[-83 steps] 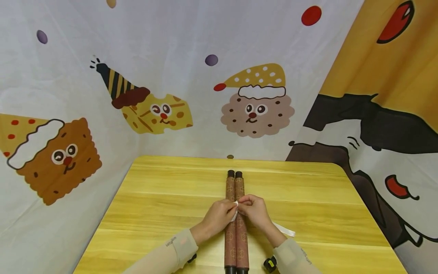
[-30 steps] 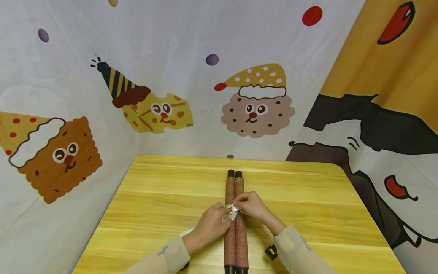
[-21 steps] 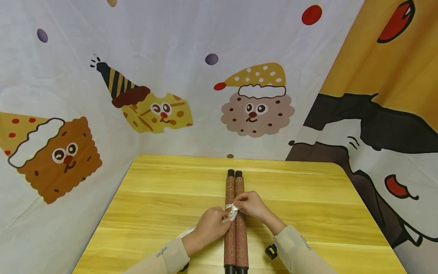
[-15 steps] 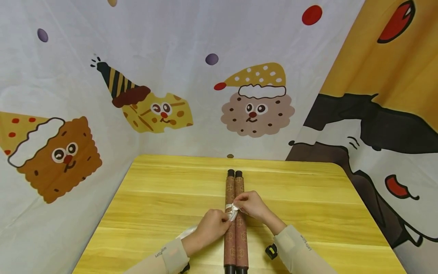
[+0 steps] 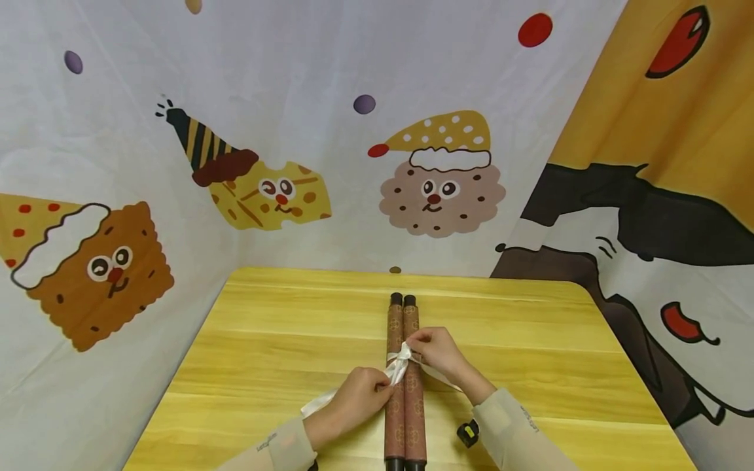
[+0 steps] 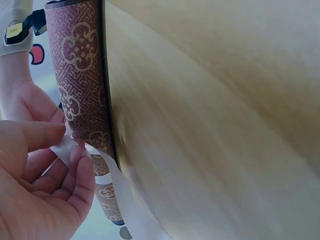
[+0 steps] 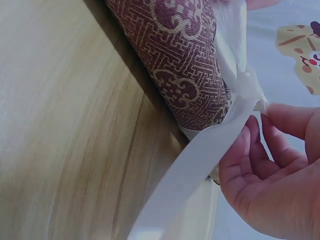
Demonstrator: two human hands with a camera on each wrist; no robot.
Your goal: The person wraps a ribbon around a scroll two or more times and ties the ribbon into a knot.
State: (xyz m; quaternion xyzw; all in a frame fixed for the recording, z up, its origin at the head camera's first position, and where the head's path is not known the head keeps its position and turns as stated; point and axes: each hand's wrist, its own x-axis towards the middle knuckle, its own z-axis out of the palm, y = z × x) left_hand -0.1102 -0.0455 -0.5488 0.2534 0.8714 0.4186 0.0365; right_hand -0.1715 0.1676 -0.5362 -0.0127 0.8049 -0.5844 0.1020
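Observation:
Two brown rolls of a scroll (image 5: 415,405), patterned in gold and capped in black, lie side by side in the head view. Round their middle runs a white ribbon (image 5: 400,366), gathered in a knot with a loop on top. My left hand (image 5: 359,396) pinches the ribbon's loop on the near left side between thumb and fingers. At the knot's upper right, my right hand (image 5: 440,353) pinches another piece of the ribbon. The right wrist view shows the knot (image 7: 246,85) close beside the thumb, with a flat ribbon tail (image 7: 175,175) hanging down.
The rolls lie lengthwise on a yellow wood-grain table (image 5: 283,327). One ribbon tail (image 5: 318,402) trails left, behind my left wrist. A small black device (image 5: 468,433) with a yellow label sits by my right sleeve. A cartoon-printed curtain (image 5: 330,248) hangs behind the table.
My left hand has drawn the loop down and left, and the bunched ribbon has become narrower. My right hand stays near the knot. A ribbon tail now shows below the right hand.

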